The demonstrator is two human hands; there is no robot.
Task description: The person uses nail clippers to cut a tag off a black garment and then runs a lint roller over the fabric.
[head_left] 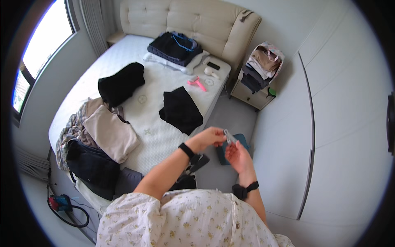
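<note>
Both hands are raised in front of me beside the bed's right edge. My left hand [212, 136] pinches one end of a small, crumpled greyish-silver thing [230, 136]; its kind cannot be made out. At its lower end the curled fingers of my right hand [240, 157] close on it. Underneath, on the floor, a teal container [222, 154] is partly hidden by the hands. Nearest on the mattress [150, 111] lies a folded black garment [181, 109], apart from both hands.
More clothes lie leftward: a black garment [122, 84], a beige top [111, 132] and a dark heap [92, 168]. Toward the headboard [185, 20] are a pink-handled roller [197, 83] and dark stacked items [173, 47]. A nightstand [247, 94] holds a clothes-filled basket [264, 61]. Wardrobe doors [341, 123] stand right.
</note>
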